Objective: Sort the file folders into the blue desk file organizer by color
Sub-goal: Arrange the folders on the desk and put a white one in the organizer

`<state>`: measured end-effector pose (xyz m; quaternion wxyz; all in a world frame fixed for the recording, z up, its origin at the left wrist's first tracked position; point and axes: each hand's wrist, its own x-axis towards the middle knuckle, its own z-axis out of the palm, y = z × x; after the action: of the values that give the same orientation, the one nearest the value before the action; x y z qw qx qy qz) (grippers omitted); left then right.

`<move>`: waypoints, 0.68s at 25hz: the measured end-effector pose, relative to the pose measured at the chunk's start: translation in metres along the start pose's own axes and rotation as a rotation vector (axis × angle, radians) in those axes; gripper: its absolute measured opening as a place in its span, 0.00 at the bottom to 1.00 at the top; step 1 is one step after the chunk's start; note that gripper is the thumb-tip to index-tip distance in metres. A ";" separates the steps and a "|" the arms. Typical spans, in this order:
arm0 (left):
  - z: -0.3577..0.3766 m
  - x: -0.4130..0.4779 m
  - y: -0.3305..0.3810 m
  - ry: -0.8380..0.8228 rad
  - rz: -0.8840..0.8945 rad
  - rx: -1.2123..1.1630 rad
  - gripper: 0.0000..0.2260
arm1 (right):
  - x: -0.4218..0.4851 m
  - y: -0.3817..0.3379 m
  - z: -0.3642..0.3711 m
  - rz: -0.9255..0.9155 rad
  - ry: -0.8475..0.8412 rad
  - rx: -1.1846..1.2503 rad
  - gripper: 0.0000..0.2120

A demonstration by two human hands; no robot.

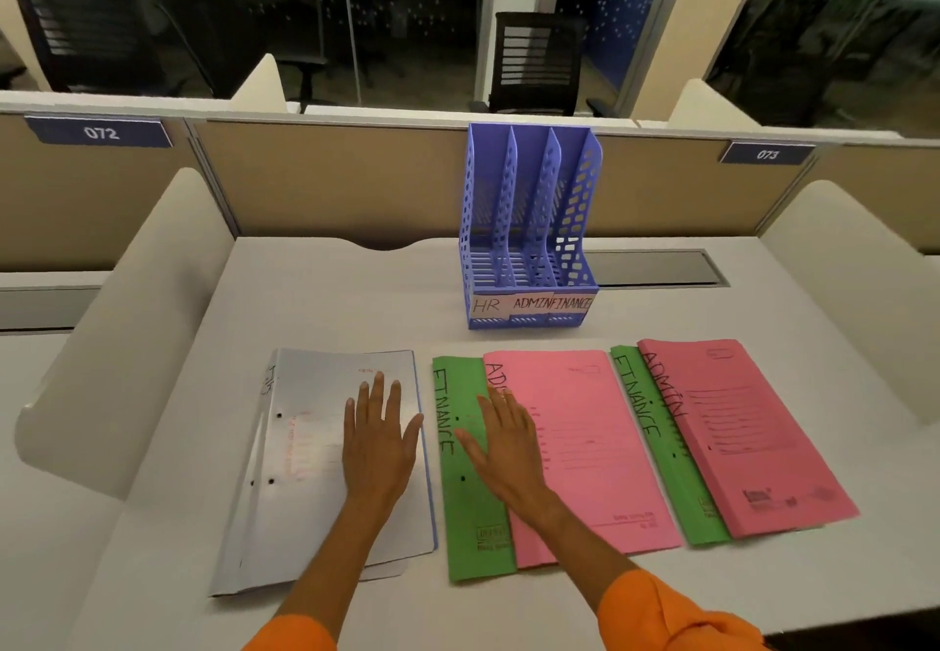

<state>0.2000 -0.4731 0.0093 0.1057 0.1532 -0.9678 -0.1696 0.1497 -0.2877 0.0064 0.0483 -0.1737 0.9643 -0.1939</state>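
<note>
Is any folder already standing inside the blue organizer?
No, the three slots of the blue organizer show only their own bare walls and floor.

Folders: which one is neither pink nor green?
The pale grey-white folder at the far left, lying flat under the left hand. Every other one to its right is green or pink, overlapped in pairs.
</note>
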 end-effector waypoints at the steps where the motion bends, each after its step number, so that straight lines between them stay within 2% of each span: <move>1: 0.003 0.001 0.007 -0.003 0.006 -0.005 0.32 | -0.001 0.008 -0.003 0.009 0.007 -0.004 0.35; 7: 0.022 0.000 0.056 -0.035 0.011 -0.024 0.33 | -0.002 0.058 -0.024 0.027 0.035 0.028 0.36; 12: 0.046 0.002 0.108 -0.098 -0.013 -0.002 0.29 | -0.004 0.112 -0.049 0.030 0.052 0.048 0.35; 17: 0.070 -0.003 0.159 -0.122 -0.042 -0.091 0.27 | -0.011 0.167 -0.069 0.074 0.047 0.097 0.34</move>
<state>0.1434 -0.3089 0.0022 0.0499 0.1581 -0.9602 -0.2247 0.0963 -0.1147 0.0054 0.0413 -0.1309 0.9604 -0.2424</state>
